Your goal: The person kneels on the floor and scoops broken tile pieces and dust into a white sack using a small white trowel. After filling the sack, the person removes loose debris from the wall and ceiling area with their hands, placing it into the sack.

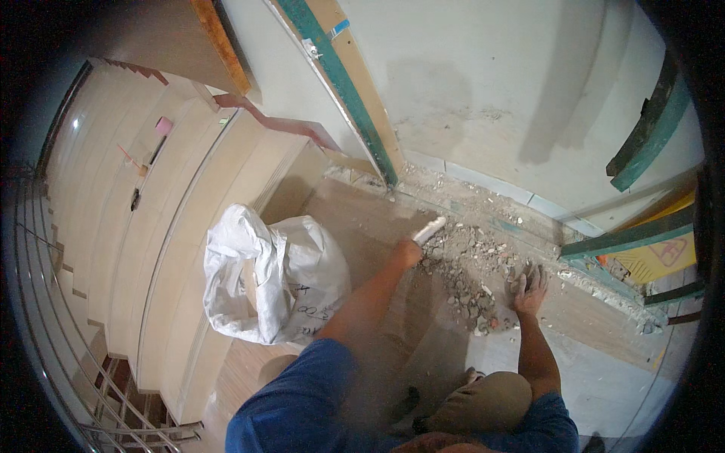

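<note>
My left hand point(408, 252) grips a narrow white piece point(429, 230), whose exact kind I cannot tell. Its far end meets the edge of a heap of broken rubble and mortar chips point(467, 294) on the floor. At the heap's right side, my right hand point(530, 291) lies palm down with fingers spread, dusty at the tips. To the left of my left forearm stands a white woven sack point(317, 255) with its mouth gaping and dark marks on its side.
Pale stairs point(192, 209) descend at left beside a metal railing point(62, 334). Green door-frame pieces point(345, 96) lean near the wall point(487, 73); another green bar point(628, 232) juts in at right. A yellow sign point(660, 257) lies behind it. Dust and chips line the wall base.
</note>
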Available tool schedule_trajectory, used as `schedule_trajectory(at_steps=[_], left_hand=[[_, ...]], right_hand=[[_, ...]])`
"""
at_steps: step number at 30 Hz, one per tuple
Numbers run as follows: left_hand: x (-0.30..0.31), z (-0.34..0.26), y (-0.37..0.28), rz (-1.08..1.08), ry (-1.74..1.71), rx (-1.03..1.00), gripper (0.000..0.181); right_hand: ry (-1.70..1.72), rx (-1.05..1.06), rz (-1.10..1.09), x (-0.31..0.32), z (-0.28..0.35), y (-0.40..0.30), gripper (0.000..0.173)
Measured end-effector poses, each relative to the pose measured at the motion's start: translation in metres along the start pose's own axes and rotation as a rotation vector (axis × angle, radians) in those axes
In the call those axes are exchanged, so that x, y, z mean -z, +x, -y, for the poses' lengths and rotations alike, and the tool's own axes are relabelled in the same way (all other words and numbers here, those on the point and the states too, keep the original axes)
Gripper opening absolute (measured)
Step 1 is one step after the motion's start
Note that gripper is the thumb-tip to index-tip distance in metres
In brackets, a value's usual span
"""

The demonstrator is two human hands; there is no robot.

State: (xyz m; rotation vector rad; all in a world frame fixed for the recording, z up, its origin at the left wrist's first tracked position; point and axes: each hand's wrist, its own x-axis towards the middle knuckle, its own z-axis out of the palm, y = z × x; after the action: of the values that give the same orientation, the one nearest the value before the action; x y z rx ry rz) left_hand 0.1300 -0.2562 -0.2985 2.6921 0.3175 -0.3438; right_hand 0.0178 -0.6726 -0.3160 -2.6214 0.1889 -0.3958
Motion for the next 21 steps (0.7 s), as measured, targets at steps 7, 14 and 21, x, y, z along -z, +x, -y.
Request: schedule_trajectory(at_steps=[7, 14, 21], left_hand=[[0.019, 0.086, 0.016, -0.212, -0.064, 0.395, 0.031], [0.061, 0.091, 0.013, -0.039, 0.406, 0.409, 0.030], [0.089, 0.122, 0.063, 0.053, 0.757, 0.613, 0.031]], right_hand=[[-0.121, 0.047, 0.042, 0.013, -0.014, -0.016, 0.057], [-0.133, 0.024, 0.080, 0.008, -0.012, -0.019, 0.059], [-0.168, -0.020, 0.110, 0.009, -0.002, -0.018, 0.061]])
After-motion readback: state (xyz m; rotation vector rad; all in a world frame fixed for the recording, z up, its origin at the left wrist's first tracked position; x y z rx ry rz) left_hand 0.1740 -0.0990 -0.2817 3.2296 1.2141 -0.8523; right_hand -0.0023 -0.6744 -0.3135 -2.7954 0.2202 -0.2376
